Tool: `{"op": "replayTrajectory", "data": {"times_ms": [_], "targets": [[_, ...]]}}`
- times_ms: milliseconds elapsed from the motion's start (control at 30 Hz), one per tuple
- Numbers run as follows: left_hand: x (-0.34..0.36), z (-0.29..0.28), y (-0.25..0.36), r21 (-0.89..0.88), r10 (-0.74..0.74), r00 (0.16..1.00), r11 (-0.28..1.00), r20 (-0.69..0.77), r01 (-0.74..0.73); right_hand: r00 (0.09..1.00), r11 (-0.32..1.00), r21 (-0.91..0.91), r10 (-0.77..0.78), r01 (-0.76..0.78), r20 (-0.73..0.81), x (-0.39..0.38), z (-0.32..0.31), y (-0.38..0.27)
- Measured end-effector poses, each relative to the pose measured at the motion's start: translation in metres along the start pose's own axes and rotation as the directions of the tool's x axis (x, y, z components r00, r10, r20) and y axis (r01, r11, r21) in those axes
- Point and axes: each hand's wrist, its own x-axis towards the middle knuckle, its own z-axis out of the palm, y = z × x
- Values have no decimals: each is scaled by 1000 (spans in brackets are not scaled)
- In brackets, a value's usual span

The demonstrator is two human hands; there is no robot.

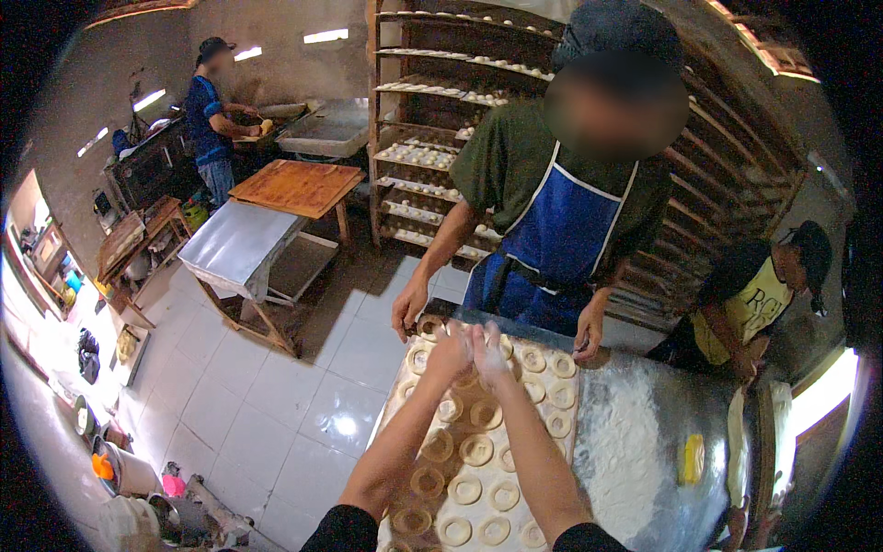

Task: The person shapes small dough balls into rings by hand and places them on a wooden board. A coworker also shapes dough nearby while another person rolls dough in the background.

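The left hand (pixel 450 353) and right hand (pixel 490 356), close together and equally near, sit over the far end of the tray (pixel 478 511), its dimpled dough rounds (pixel 476 450) stretching back toward the person, though whether the fingers pinch any cannot be told.

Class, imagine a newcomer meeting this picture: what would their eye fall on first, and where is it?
Probably the rows of ring-like dough rounds at the lower middle, with the wearer's left hand and right hand close together near their far end. Next, perhaps, the bright blue apron on the person standing opposite, right of centre. Behind that person, a tall wooden rack holds shelf upon shelf of small pale pieces.
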Motion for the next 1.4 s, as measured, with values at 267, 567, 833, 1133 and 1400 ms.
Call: {"op": "replayTrajectory", "data": {"times_ms": [267,567,833,1133,1400], "targets": [[-18,-18,-17,424,-53,998,905,32,34,979,582,-798,-197,153,44,-16,-1,0],[-35,-54,22,445,-85,996,893,31,62,921,687,-687,-383,236,-66,-52,-24,-16],[-228,-199,33,402,214,895,915,-392,-42,744,814,-503,-523,291,-416,-236,-256,70],[-595,-182,-28,-37,-608,518,669,-602,742,901,971,-190,48,-143,-430,-481,-356,277],[-624,-65,-12,-216,-666,698,746,-264,630,930,900,-371,-314,228,-190,-539,-360,269]]}}
